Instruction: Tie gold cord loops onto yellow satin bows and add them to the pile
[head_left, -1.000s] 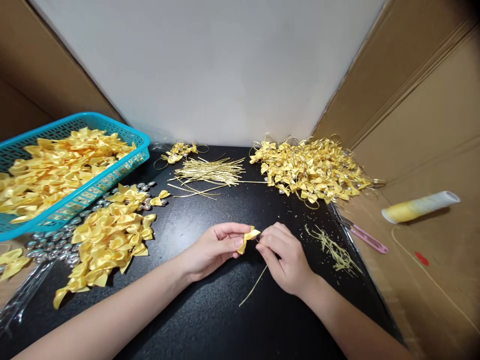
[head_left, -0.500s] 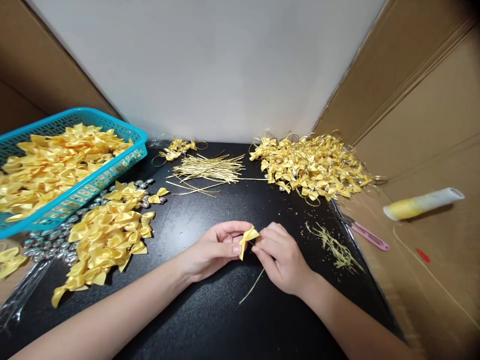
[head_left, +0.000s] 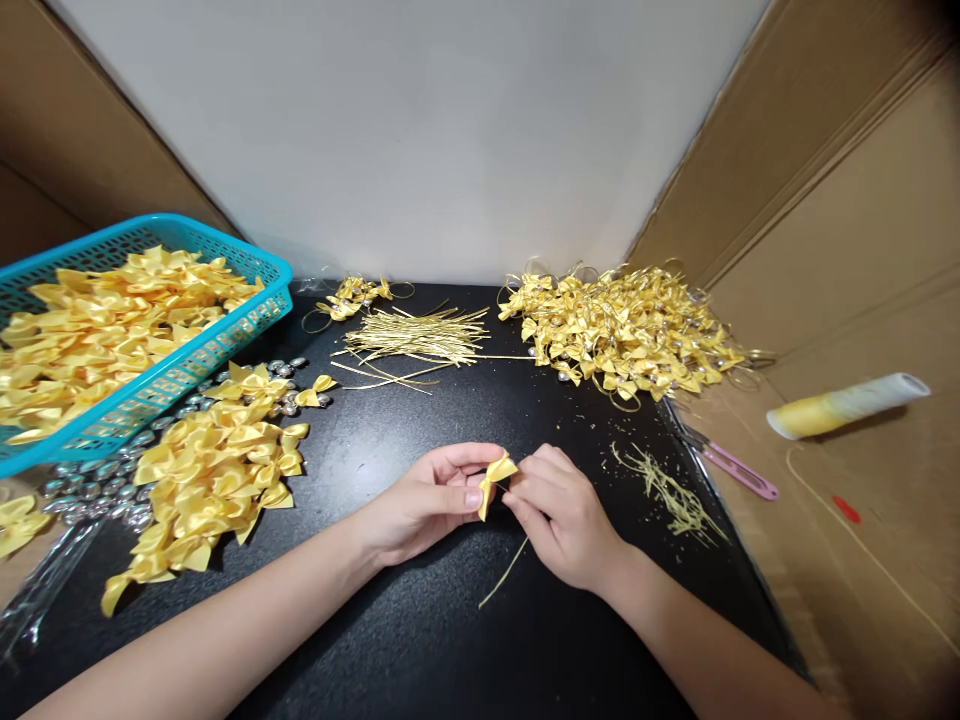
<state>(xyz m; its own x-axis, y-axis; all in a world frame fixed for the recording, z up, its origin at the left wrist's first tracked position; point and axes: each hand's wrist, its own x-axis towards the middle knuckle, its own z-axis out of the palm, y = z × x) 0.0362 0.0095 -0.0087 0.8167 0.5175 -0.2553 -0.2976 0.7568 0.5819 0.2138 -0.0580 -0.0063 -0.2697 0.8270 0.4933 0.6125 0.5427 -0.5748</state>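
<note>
Between the thumb and fingers of my left hand (head_left: 435, 500) is a yellow satin ribbon bow (head_left: 491, 482), held above the black tabletop. Close on its right, my right hand (head_left: 559, 515) is closed in a pinch on a thin gold cord (head_left: 504, 572). The cord's loose end hangs below the fingers, and a fine strand spans from the pinch to the bow's middle. Just what sits inside the right fingertips is hidden. Further back lies a bundle of cut gold cords (head_left: 420, 337).
A turquoise basket (head_left: 247, 318) of yellow bows stands left, with loose bows (head_left: 217, 480) and silver beads (head_left: 97, 490) beside it. Finished-looking bows with cord loops (head_left: 622, 335) pile at back right. Cord scraps (head_left: 675, 500), a pink-handled cutter (head_left: 739, 472) and a tube (head_left: 847, 405) lie right.
Almost nothing differs. Both hands keep the same hold on the bow and cord, and the view has shifted very slightly.
</note>
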